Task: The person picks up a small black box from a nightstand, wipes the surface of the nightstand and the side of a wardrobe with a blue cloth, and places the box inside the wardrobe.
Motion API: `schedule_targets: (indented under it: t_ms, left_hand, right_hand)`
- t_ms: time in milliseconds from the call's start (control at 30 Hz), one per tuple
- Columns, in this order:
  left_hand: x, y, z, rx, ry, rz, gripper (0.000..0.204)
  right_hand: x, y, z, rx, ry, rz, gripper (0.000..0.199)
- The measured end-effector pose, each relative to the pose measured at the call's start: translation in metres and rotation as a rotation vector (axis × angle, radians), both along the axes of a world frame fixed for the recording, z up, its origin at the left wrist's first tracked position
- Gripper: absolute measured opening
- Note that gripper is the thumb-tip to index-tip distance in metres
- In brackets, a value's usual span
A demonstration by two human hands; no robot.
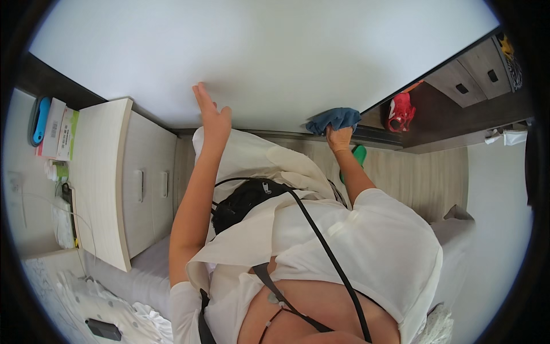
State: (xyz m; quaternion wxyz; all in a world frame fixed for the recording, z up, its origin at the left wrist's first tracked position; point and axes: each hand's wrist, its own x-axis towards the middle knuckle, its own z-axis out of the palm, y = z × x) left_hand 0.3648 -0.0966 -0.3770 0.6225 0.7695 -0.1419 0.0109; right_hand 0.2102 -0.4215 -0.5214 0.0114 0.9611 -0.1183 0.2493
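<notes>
A large smooth white panel (258, 63) stands in front of me, dark-edged at both ends. My right hand (340, 138) grips a crumpled dark blue cloth (335, 119) near the panel's right edge, low down. The cloth hides most of the fingers and lies against or just in front of the panel. To the left, my left hand (215, 123) is raised with fingers stretched out and nothing in it. Whether its fingertips touch the panel I cannot tell.
Right of the panel, an open cabinet holds a red shoe (401, 112) beneath grey drawers (464, 74). A green slipper (359, 155) is on the wooden floor (424, 178). At left stands a pale cabinet (146, 178) with boxes (57, 129) beside it; a bed (143, 275) lies behind.
</notes>
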Motion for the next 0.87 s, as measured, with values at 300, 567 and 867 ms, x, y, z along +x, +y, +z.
schedule_targets:
  t_ms: [300, 567, 867]
  left_hand:
    - [-0.005, 0.005, -0.010, -0.162, 0.315, -0.041, 0.076]
    - [0.018, 0.044, -0.039, -0.148, 0.331, -0.002, 0.064]
    - [0.031, 0.099, -0.002, -0.232, 0.176, 0.324, 0.058]
  right_hand:
    - [0.048, 0.068, -0.079, 1.627, -0.577, -0.567, 0.053]
    - [0.143, 0.161, -0.041, 2.880, 0.158, -0.222, 0.024]
    - [0.196, 0.267, 0.170, 2.489, 0.514, 0.994, 0.027]
